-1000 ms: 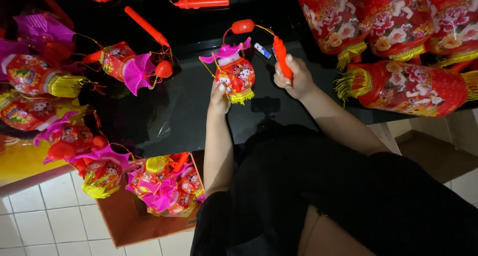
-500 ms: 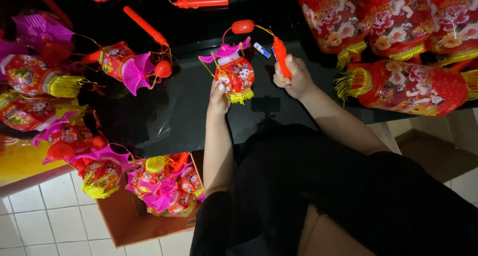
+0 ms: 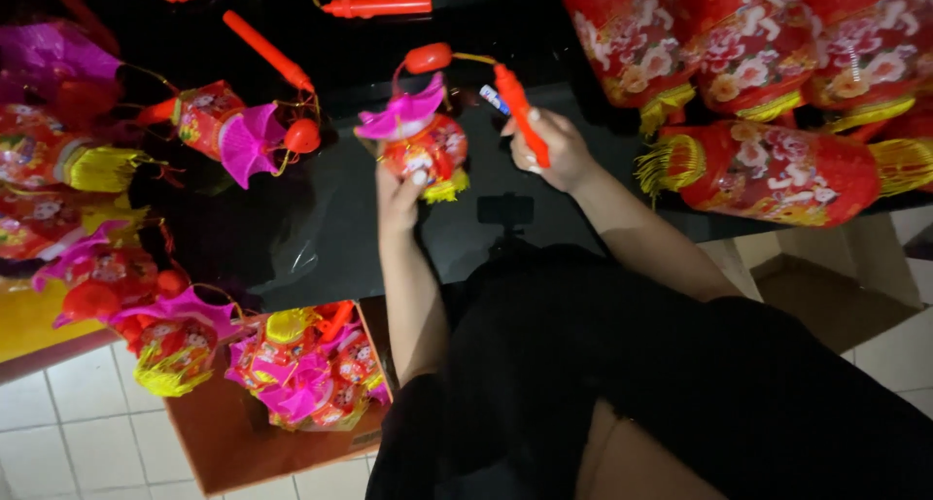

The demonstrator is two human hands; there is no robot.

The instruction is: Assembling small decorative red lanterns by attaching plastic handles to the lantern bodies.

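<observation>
Hands over a dark glossy surface (image 3: pixel 292 218): left hand (image 3: pixel 398 194) cradling a small red lantern (image 3: pixel 425 150), right hand (image 3: pixel 544 150) gripping its orange handle (image 3: pixel 520 111); tugging could snap the thin connecting wire.

bare black tabletop (image 3: pixel 292 228), lanterns (image 3: pixel 233 136) crowding edges

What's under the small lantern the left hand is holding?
Under the small lantern hangs its yellow fringe, above the glossy black table. The left hand cups its lower side, hiding the bottom there.
</observation>
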